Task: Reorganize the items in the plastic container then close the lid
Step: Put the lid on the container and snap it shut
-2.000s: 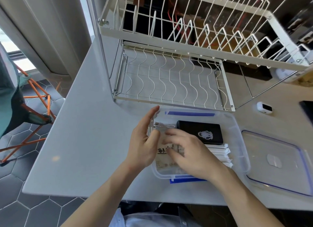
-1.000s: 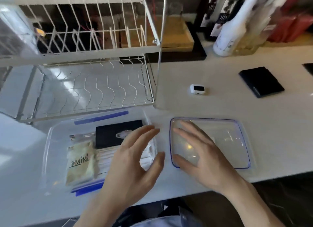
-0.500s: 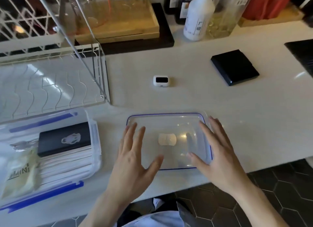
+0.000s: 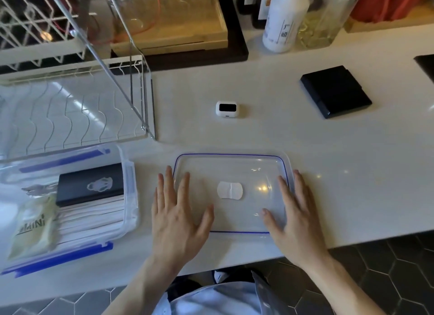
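The clear plastic lid (image 4: 256, 164) with a blue rim lies flat on the white counter in front of me. My left hand (image 4: 176, 216) lies spread over its left edge, fingers straight. My right hand (image 4: 293, 216) lies spread over its right edge, fingers straight. The open clear plastic container (image 4: 128, 173) with blue clips stands at the left. Inside it are a black box (image 4: 91, 184) with a white emblem, a stack of white packets (image 4: 91, 218), a yellowish sachet (image 4: 32, 227) and a small clear packet (image 4: 37, 189).
A white wire dish rack (image 4: 75, 108) stands behind the container. A small white device (image 4: 226, 108) and a black square box (image 4: 335, 91) lie farther back on the counter. A white spray bottle (image 4: 283, 21) and a wooden tray (image 4: 173, 30) stand along the back. The counter edge runs close below the lid.
Both hands left the container and moved right to the lid. They now lie spread on its left and right edges. The camera view swung right with them.
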